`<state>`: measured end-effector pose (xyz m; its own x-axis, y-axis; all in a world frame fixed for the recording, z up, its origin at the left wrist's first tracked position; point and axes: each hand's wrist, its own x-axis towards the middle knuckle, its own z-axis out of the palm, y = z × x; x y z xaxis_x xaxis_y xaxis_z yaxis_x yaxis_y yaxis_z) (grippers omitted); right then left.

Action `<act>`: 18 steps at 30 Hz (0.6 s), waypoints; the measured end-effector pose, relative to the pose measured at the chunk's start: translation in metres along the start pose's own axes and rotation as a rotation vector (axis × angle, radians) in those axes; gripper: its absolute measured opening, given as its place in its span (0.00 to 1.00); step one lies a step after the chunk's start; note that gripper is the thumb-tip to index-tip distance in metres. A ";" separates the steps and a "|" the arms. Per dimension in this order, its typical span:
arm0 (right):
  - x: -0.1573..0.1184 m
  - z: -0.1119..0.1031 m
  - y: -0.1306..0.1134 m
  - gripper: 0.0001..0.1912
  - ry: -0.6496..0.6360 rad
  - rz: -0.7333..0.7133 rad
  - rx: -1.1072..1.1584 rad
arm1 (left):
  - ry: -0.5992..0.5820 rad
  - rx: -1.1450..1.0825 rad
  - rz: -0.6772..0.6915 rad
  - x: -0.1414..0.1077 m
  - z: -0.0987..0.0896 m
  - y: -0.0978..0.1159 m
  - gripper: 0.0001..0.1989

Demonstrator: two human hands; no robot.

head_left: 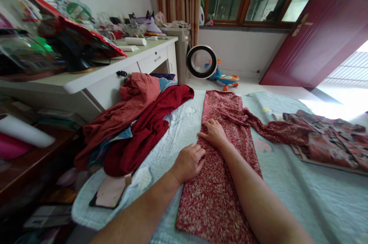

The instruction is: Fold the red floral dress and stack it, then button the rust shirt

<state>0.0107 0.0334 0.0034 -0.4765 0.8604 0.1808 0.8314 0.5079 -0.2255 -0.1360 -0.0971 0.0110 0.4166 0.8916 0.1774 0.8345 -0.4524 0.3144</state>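
Observation:
A red and white speckled garment [212, 194] lies lengthwise on the light blue bedcover [178, 129], one sleeve stretched out to the right. At the garment's left edge rests my left hand [188, 162], its fingers curled down on the fabric; whether they pinch it is hidden. Just beyond it, my right hand [214, 133] lies on the cloth with its fingers spread apart. The sleeve's end reaches a folded patterned garment [336, 136] on the right side of the bed.
Dark red [143, 133] and salmon [138, 94] clothes are heaped on the left. A phone-like object [110, 191] lies near the bed's left edge. Beyond are a cluttered desk [132, 58], a washing machine with its round door [214, 62] open, and a blue and orange toy [225, 78].

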 end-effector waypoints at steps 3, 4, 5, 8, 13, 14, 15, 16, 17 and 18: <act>0.002 0.001 0.000 0.20 0.005 0.013 -0.009 | -0.012 -0.004 -0.002 0.000 -0.001 0.000 0.01; 0.003 0.001 0.000 0.18 0.008 0.016 -0.007 | -0.012 -0.004 -0.001 0.000 -0.001 0.000 0.01; 0.003 0.001 0.000 0.17 0.013 0.018 -0.004 | -0.011 -0.005 0.000 0.000 -0.001 0.000 0.01; 0.002 0.002 0.001 0.16 0.038 0.011 0.013 | -0.002 -0.011 0.000 0.000 -0.001 0.000 0.01; -0.001 0.004 0.004 0.18 0.068 0.013 0.052 | 0.029 -0.060 -0.005 0.000 -0.001 0.000 0.04; -0.001 0.005 0.004 0.18 0.060 0.012 0.061 | 0.046 -0.071 -0.008 0.000 -0.001 0.000 0.04; -0.001 0.004 0.005 0.20 0.046 0.006 0.068 | 0.071 -0.082 -0.012 0.000 -0.001 0.000 0.04; -0.002 0.004 0.005 0.22 0.028 -0.004 0.073 | 0.101 -0.091 -0.018 0.000 -0.001 -0.001 0.05; -0.002 0.004 0.006 0.24 0.010 -0.015 0.077 | 0.131 -0.100 -0.025 0.000 -0.002 -0.001 0.06; -0.002 0.004 0.007 0.26 -0.005 -0.024 0.079 | 0.150 -0.106 -0.032 0.001 -0.002 -0.002 0.07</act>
<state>0.0159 0.0356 -0.0018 -0.4979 0.8479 0.1823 0.7946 0.5302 -0.2957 -0.1381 -0.0955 0.0121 0.3259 0.8966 0.3000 0.8002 -0.4305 0.4175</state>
